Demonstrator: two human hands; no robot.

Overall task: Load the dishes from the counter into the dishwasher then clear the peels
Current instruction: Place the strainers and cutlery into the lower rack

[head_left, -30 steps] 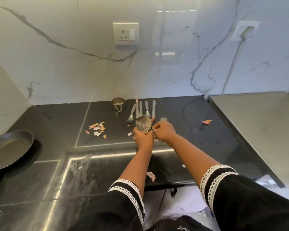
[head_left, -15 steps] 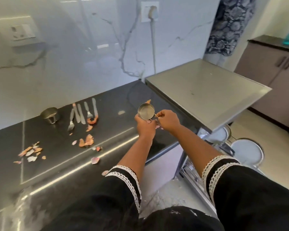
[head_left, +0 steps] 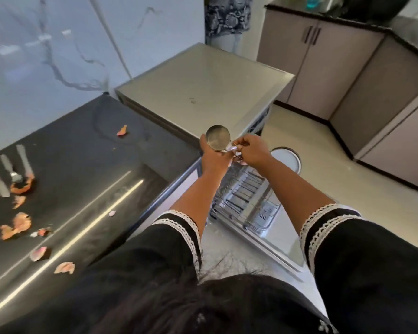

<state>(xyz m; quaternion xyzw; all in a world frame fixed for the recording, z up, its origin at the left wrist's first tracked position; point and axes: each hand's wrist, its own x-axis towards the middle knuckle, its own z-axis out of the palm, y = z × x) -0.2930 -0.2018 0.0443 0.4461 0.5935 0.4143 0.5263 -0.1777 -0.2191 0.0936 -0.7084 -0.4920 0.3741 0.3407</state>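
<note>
A small steel cup [head_left: 218,137] with a thin handle is held up over the open dishwasher. My left hand [head_left: 214,160] grips the cup's body from below. My right hand [head_left: 252,153] pinches the cup's handle. Below them the dishwasher's wire rack [head_left: 245,201] is pulled out over the lowered door [head_left: 279,247]. Several pieces of cutlery [head_left: 5,174] lie on the black counter [head_left: 82,165] at the left edge. Pink-orange peels [head_left: 17,225] are scattered around them, with one more peel [head_left: 122,130] near the wall.
The dishwasher's grey top [head_left: 203,90] stands right of the counter, under the marble wall. A round white lid [head_left: 286,160] lies on the floor beyond the rack. Beige cabinets [head_left: 336,68] line the far right. Black sleeves with white lace fill the foreground.
The view has swung right from the counter to the open dishwasher. Both hands have carried the steel cup off the counter and over the rack.
</note>
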